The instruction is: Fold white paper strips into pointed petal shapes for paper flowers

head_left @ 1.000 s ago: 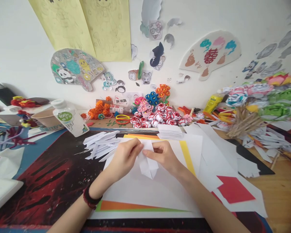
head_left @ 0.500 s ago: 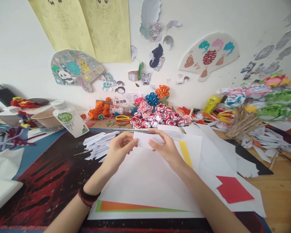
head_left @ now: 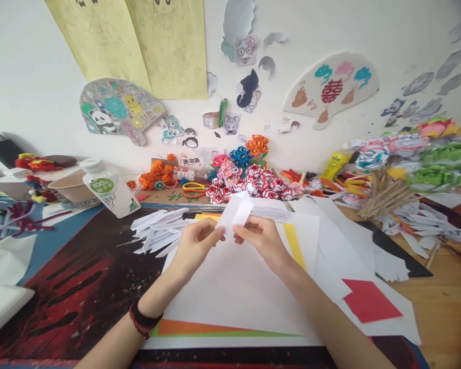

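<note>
Both hands (head_left: 230,241) pinching the folded white paper (head_left: 234,214), fingers closed; paper stack (head_left: 269,209) just past it, 1 o'clock.

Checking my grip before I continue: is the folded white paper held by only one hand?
No, the left hand and right hand both pinch the folded white paper.

The folded paper (head_left: 234,215) hides some fingertips of the left hand (head_left: 200,241) and right hand (head_left: 263,238) from me, and, at its three o'clock, part of the paper stack (head_left: 271,209). Toward eleven, two yellow drawings (head_left: 172,56) get cut off up top. The dark flask (head_left: 3,151) at nine and white box (head_left: 3,310) at eight run out of sight. Around three, the big paper flowers (head_left: 441,159) look blurry and cropped. The small print on the white bottle (head_left: 111,189), near nine, beats my eyes.
</note>
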{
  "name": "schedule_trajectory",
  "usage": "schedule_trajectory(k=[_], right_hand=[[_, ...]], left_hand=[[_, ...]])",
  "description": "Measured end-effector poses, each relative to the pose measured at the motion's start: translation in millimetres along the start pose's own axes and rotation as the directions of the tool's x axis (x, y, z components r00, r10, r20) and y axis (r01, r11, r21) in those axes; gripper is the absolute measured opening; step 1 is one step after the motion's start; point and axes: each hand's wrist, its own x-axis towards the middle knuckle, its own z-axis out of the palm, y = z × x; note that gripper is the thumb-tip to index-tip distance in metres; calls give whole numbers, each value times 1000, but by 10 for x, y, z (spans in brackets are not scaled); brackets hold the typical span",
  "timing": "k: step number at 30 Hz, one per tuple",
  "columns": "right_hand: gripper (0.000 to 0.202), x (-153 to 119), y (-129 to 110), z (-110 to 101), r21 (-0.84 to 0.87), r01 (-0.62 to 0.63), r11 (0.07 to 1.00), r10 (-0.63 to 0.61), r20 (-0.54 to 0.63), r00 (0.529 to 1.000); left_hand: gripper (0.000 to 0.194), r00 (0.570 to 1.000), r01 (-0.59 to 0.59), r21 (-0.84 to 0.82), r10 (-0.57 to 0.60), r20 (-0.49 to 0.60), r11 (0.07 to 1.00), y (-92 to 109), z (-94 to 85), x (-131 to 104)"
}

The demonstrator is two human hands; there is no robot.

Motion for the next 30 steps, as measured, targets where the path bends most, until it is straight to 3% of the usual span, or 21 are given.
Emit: schedule_trajectory(k=[15, 23, 30], right_hand=[[32, -31, 7, -13, 15, 48, 999, -48, -44, 998], [28, -12, -4, 0, 35, 69, 997, -71, 51, 996], [32, -27, 6, 4, -10, 100, 995, -99, 29, 995]], left_hand=[[34, 995, -66, 138, 55, 79, 988, 20, -4, -32], [32, 998, -69, 84, 67, 22, 994, 14, 33, -46], [33, 998, -50, 67, 47, 49, 996, -9, 38, -51]])
